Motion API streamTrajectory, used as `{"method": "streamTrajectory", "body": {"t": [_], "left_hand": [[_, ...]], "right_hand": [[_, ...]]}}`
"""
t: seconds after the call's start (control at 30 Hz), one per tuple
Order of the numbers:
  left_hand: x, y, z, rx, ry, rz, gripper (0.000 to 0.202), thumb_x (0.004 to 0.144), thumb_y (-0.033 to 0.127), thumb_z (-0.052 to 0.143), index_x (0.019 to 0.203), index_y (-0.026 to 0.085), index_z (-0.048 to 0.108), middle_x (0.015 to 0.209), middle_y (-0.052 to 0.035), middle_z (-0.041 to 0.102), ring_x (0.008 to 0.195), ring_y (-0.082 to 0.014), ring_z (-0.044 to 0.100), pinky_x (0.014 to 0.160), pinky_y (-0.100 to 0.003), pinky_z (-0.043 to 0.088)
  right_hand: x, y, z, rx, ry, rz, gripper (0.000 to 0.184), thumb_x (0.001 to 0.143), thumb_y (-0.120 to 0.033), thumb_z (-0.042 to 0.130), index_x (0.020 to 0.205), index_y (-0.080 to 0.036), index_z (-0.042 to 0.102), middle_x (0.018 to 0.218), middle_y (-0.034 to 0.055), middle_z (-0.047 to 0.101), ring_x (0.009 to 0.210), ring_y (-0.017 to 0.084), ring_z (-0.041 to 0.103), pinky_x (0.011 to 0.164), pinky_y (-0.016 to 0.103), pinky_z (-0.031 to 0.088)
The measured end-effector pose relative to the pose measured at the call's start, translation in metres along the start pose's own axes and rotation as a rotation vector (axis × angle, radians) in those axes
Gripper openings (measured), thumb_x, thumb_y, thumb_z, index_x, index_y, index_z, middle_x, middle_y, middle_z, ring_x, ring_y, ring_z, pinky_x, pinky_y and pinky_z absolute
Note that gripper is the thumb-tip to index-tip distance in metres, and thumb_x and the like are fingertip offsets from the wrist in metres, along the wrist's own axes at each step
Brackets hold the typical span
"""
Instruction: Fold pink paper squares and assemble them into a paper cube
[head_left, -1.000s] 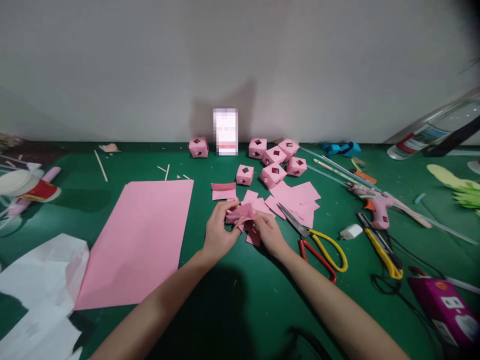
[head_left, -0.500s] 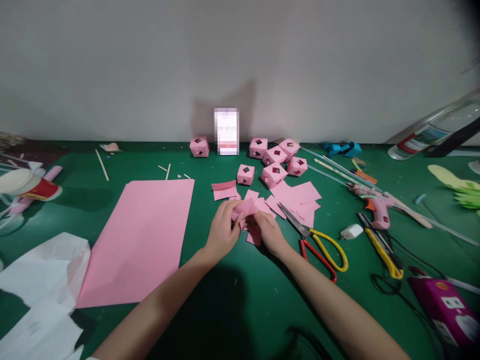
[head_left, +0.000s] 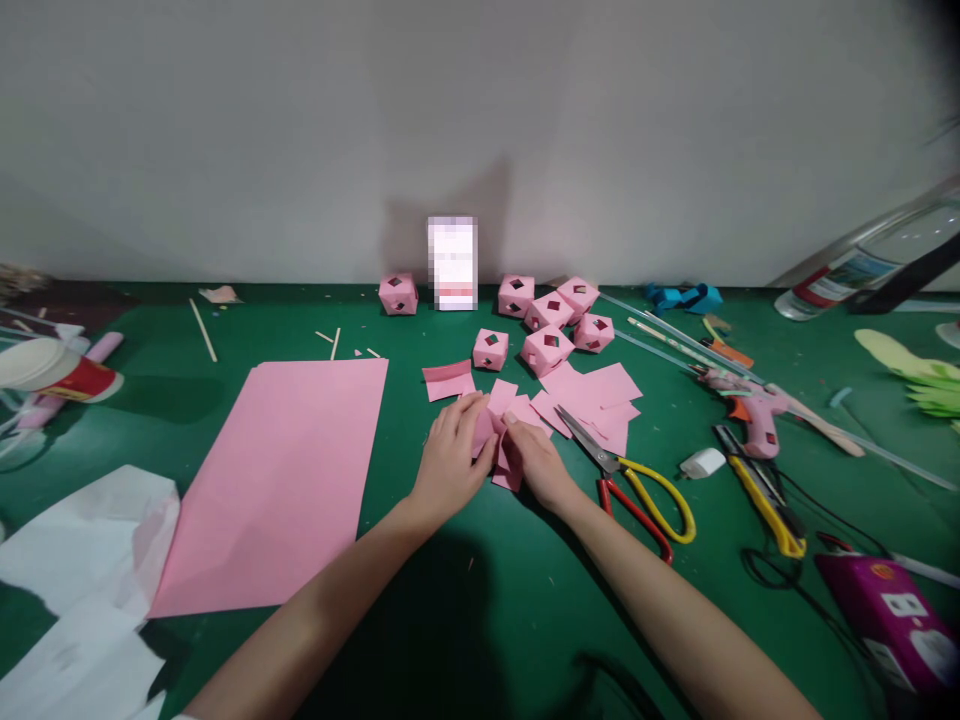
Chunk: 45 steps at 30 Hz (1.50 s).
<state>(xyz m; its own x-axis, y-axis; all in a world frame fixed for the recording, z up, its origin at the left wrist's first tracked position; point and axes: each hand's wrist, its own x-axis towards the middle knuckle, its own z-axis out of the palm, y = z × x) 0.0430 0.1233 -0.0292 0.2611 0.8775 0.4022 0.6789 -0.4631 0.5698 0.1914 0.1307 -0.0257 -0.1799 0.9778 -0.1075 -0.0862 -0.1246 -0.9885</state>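
A: Where is the paper piece (head_left: 484, 432)?
B: Between the two hands, above the green table (head_left: 420, 620). It is pink, one piece, partly hidden by the fingers.
A: And the fingers?
B: The left hand (head_left: 451, 455) has its fingers clamped around the piece's left side. The right hand (head_left: 537, 462) pinches the right side between thumb and fingers; its other fingertips are out of sight.
A: How many cubes (head_left: 541, 357)?
B: Seven, pink with cut-out holes: one left of the lit screen (head_left: 453, 262), six to its right.
A: Squares (head_left: 574, 388)?
B: They overlap, so the count cannot be told. One folded strip (head_left: 448, 382) lies just beyond the left hand.
A: Anything in the way?
B: One pair of scissors (head_left: 615, 468), beside the right hand, blades across the squares.
A: Farther out?
B: One pink sheet (head_left: 292, 480) and a cup (head_left: 82, 375) on the left; one glue gun (head_left: 763, 425), one cutter (head_left: 763, 497), one bottle (head_left: 836, 272) and one purple box (head_left: 877, 610) on the right.
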Motion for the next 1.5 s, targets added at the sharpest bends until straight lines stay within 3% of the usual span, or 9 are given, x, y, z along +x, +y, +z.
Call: {"method": "streamTrajectory", "body": {"t": [0.13, 0.2, 0.27, 0.43, 0.83, 1.03, 1.17, 1.37, 1.5], "left_hand": [[0.002, 0.001, -0.003, -0.127, 0.082, -0.016, 0.031, 0.092, 0.022, 0.054, 0.123, 0.019, 0.055, 0.124, -0.0108, 0.061, 0.119, -0.023, 0.055, 0.102, -0.039, 0.044], [0.003, 0.0, -0.005, -0.21, 0.132, -0.067, 0.024, 0.093, 0.022, 0.053, 0.116, 0.02, 0.059, 0.116, -0.0088, 0.063, 0.113, -0.0204, 0.058, 0.097, -0.035, 0.047], [0.004, -0.001, -0.007, -0.271, 0.17, -0.127, 0.018, 0.093, 0.022, 0.053, 0.109, 0.02, 0.061, 0.109, -0.007, 0.065, 0.105, -0.0184, 0.061, 0.091, -0.032, 0.049], [0.004, -0.004, -0.01, -0.351, 0.199, -0.226, 0.013, 0.093, 0.028, 0.055, 0.095, 0.019, 0.064, 0.094, -0.0049, 0.066, 0.09, -0.0175, 0.062, 0.083, -0.031, 0.05], [0.001, -0.005, -0.01, -0.471, 0.198, -0.168, 0.015, 0.091, 0.019, 0.056, 0.099, 0.02, 0.068, 0.099, -0.0058, 0.068, 0.098, -0.0184, 0.063, 0.086, -0.031, 0.049], [0.002, -0.003, -0.013, -0.521, 0.266, -0.121, 0.019, 0.087, 0.01, 0.055, 0.091, 0.02, 0.07, 0.095, -0.0046, 0.065, 0.096, -0.0177, 0.063, 0.085, -0.032, 0.05], [0.002, -0.001, -0.013, -0.459, 0.284, -0.098, 0.025, 0.083, 0.004, 0.053, 0.087, 0.021, 0.071, 0.097, -0.0045, 0.062, 0.096, -0.0178, 0.062, 0.087, -0.035, 0.051], [0.0, -0.003, -0.014, -0.414, 0.249, -0.063, 0.024, 0.082, 0.005, 0.053, 0.081, 0.022, 0.071, 0.101, -0.0045, 0.06, 0.098, -0.0184, 0.061, 0.086, -0.035, 0.052], [-0.001, -0.005, -0.01, -0.465, 0.248, -0.13, 0.023, 0.082, 0.008, 0.056, 0.098, 0.022, 0.067, 0.104, -0.0061, 0.061, 0.101, -0.0198, 0.062, 0.084, -0.034, 0.054]], "right_hand": [[-0.003, 0.0, 0.001, 0.093, -0.179, -0.048, 0.045, 0.081, -0.064, 0.062, 0.086, -0.019, 0.061, 0.072, -0.0008, 0.057, 0.071, 0.015, 0.056, 0.071, 0.028, 0.048], [-0.004, 0.003, 0.003, 0.162, -0.292, -0.037, 0.054, 0.072, -0.056, 0.076, 0.109, -0.02, 0.059, 0.087, 0.0017, 0.062, 0.083, 0.017, 0.061, 0.078, 0.03, 0.051], [-0.004, 0.006, 0.005, 0.213, -0.305, -0.01, 0.062, 0.068, -0.046, 0.083, 0.119, -0.023, 0.055, 0.098, 0.003, 0.064, 0.092, 0.017, 0.063, 0.083, 0.03, 0.052], [0.0, 0.009, 0.007, 0.317, -0.186, 0.064, 0.04, 0.082, -0.049, 0.07, 0.109, -0.021, 0.062, 0.09, 0.0029, 0.069, 0.075, 0.016, 0.069, 0.074, 0.032, 0.059], [-0.001, 0.006, 0.007, 0.331, -0.157, 0.108, 0.04, 0.083, -0.053, 0.066, 0.103, -0.018, 0.065, 0.068, 0.0023, 0.07, 0.066, 0.02, 0.072, 0.06, 0.031, 0.059], [-0.001, 0.006, 0.004, 0.327, -0.164, 0.076, 0.041, 0.085, -0.056, 0.063, 0.102, -0.019, 0.065, 0.071, 0.0033, 0.07, 0.068, 0.019, 0.07, 0.063, 0.032, 0.058], [-0.003, 0.005, 0.001, 0.251, -0.138, 0.04, 0.047, 0.089, -0.061, 0.053, 0.102, -0.019, 0.069, 0.089, 0.0073, 0.071, 0.08, 0.02, 0.067, 0.07, 0.032, 0.056], [-0.002, -0.002, 0.001, 0.143, -0.147, 0.052, 0.033, 0.075, -0.043, 0.077, 0.098, -0.02, 0.068, 0.092, 0.0023, 0.068, 0.082, 0.015, 0.063, 0.077, 0.028, 0.051], [-0.002, -0.002, 0.003, 0.214, -0.153, 0.071, 0.034, 0.071, -0.038, 0.081, 0.094, -0.019, 0.066, 0.089, 0.0011, 0.067, 0.077, 0.013, 0.063, 0.075, 0.027, 0.051]]}}
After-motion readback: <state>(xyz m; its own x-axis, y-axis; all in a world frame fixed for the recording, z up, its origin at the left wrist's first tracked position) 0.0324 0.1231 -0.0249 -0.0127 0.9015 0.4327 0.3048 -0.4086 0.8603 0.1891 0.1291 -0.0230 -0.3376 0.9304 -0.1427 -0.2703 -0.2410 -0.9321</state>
